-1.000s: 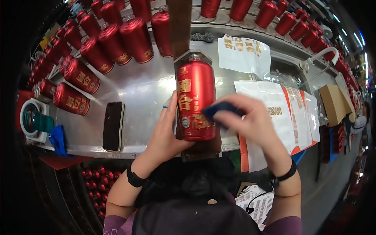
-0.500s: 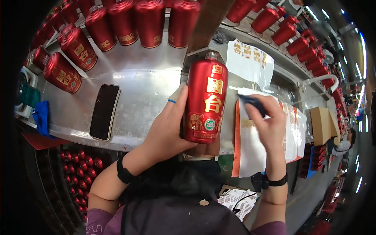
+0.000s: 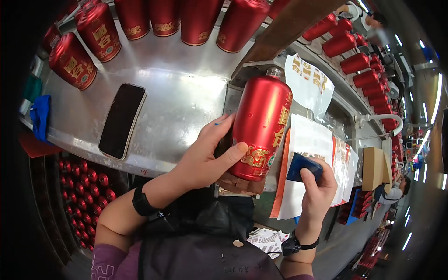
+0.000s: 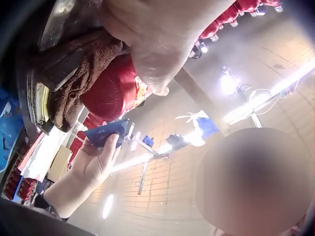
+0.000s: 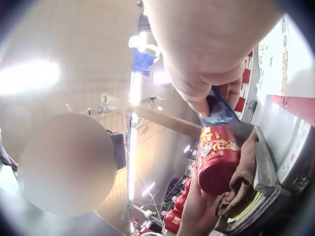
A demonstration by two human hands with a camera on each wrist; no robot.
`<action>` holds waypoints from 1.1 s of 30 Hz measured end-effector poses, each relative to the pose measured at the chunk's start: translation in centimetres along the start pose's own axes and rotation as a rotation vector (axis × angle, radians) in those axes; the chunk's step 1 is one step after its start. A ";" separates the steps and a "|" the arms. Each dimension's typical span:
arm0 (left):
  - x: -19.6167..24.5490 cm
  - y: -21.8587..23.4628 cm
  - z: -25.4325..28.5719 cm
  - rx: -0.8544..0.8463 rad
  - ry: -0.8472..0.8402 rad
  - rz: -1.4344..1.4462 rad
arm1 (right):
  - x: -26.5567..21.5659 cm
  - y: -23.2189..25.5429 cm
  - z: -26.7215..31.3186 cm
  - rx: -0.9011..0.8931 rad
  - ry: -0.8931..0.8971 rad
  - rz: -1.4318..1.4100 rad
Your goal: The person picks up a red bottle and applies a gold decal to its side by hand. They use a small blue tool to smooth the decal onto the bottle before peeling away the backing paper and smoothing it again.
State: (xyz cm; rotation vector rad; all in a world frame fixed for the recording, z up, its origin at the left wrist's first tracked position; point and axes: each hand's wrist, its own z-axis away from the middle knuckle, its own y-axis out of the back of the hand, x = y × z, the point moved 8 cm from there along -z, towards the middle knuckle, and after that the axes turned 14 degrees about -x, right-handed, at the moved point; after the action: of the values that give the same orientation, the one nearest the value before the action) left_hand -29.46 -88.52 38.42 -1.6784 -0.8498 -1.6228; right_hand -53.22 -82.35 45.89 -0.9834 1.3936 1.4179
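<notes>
A red bottle (image 3: 261, 126) with gold lettering and a clear neck lies tilted on a stand padded with a brown cloth (image 4: 81, 81). My left hand (image 3: 210, 151) grips its lower part, thumb across the front and the other fingers at its left side. The gold characters face right, so mostly plain red shows in the head view. To the right of the bottle, my right hand (image 3: 319, 186) pinches a flat dark blue scraper (image 3: 303, 168) between thumb and fingers. In the right wrist view the scraper (image 5: 219, 110) overlaps the bottle's upper end.
White decal sheets (image 3: 308, 154) lie on the right, with another sheet (image 3: 310, 84) farther back. A phone (image 3: 122, 120) rests on the metal table (image 3: 182, 98). Several red bottles (image 3: 72, 63) line the back left. A brown post (image 3: 289, 30) rises behind the stand; a faucet (image 3: 380, 119) is at right.
The bottle has turned, its gold characters shifting from the left side to the front and then rightward. My right hand has moved off the bottle to the right with the scraper. The head view has swung.
</notes>
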 end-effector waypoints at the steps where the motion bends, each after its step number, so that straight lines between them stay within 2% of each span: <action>1: -0.1 0.0 0.0 0.007 -0.002 0.006 | 0.1 0.0 0.1 -0.001 0.011 0.010; 13: -0.7 0.1 0.3 -0.022 -0.010 0.047 | 0.9 -0.2 0.7 0.010 -0.008 -0.045; 16: -0.3 -0.1 0.9 -0.020 -0.066 -0.078 | 0.1 -0.3 0.5 0.027 -0.034 -0.064; 19: 1.7 -0.7 1.1 -0.018 -0.186 -0.374 | -1.7 -0.8 -0.2 -0.054 0.029 -0.063; 22: 3.1 -0.4 1.1 0.029 -0.135 -0.486 | -4.6 -2.4 -1.4 -0.168 0.059 0.065; 24: 4.0 -0.3 1.5 0.049 -0.102 -0.665 | -6.0 -3.1 -2.4 -0.184 0.069 0.148; 27: 5.0 -0.4 1.9 0.075 -0.156 -0.761 | -7.5 -4.4 -4.1 -0.228 0.105 0.269; 29: 5.1 -0.3 1.9 0.078 -0.168 -0.748 | -7.5 -5.3 -5.0 -0.335 0.043 0.382; 31: 5.2 -0.2 1.9 0.085 -0.178 -0.734 | -7.2 -5.9 -5.6 -0.358 0.006 0.388; 33: 5.4 -0.1 2.0 0.105 -0.209 -0.739 | -7.4 -6.5 -5.9 -0.400 0.084 0.452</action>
State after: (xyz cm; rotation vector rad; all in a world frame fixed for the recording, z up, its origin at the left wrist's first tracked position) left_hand -28.27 -86.75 43.79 -1.5650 -1.7824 -1.8203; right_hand -45.09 -88.92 50.80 -1.0227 1.4864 2.0714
